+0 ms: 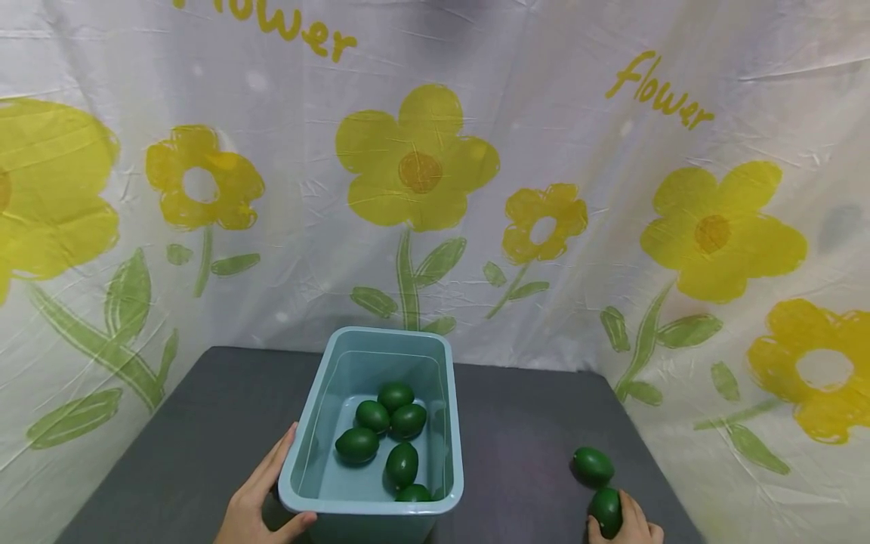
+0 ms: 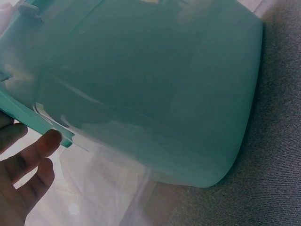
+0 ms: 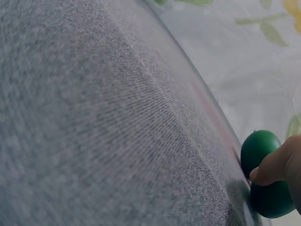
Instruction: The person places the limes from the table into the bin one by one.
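My left hand (image 1: 261, 495) rests on the near left corner of a light blue plastic bin (image 1: 372, 508). Its fairly straight fingers lie along the left side, the thumb at the front rim. In the left wrist view, fingertips (image 2: 52, 139) touch the green-looking rim. Several green limes (image 1: 402, 465) lie inside the bin; the front wall partly hides one. At the near right, my right hand (image 1: 628, 523) grips a lime (image 1: 605, 512) between thumb and fingers on the table. Just beyond it sits another lime (image 1: 593, 466). Both limes also show in the right wrist view, partly covered by the hand.
A dark grey cloth covers the table (image 1: 523, 438). White curtains (image 1: 292, 227) printed with yellow flowers stand behind the table and along both sides. The table's right edge runs close to the two limes outside the bin.
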Demonstrator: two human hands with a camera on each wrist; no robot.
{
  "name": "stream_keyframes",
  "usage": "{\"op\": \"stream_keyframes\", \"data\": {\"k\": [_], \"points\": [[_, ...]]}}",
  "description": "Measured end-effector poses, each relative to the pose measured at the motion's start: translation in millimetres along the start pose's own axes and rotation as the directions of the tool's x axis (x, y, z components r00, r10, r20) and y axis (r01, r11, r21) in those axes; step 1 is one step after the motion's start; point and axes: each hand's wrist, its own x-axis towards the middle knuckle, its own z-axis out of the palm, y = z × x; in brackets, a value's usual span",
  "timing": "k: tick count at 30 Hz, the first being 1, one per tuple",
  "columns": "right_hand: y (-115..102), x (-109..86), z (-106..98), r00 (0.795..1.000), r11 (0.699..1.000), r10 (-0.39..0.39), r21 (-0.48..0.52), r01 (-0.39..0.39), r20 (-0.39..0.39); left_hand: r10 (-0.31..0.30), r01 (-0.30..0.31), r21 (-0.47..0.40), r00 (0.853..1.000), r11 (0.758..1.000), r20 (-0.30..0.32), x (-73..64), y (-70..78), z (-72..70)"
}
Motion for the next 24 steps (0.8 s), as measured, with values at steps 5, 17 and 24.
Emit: {"op": "stream_keyframes", "data": {"k": [5, 17, 24], "points": [[1, 0.0, -2, 1.000, 0.999, -0.031, 0.010, 0.031, -0.003, 0.014, -0.014, -0.011, 1.000, 1.000, 0.001, -0.2, -2.7, 0.3], [-9, -0.6, -8, 0.998, 0.998, 0.049, 0.047, -0.050, 0.034, 0.034, -0.034, -0.012, 0.999, 0.999, -0.009, 0.1, -4.0, -1.4], [-28, -6.7, -19, 0.992, 0.987, 0.122, 0.108, -0.122, 0.013, 0.022, -0.022, -0.003, 1.000, 1.000, -0.003, 0.5, -1.9, -0.4]]}}
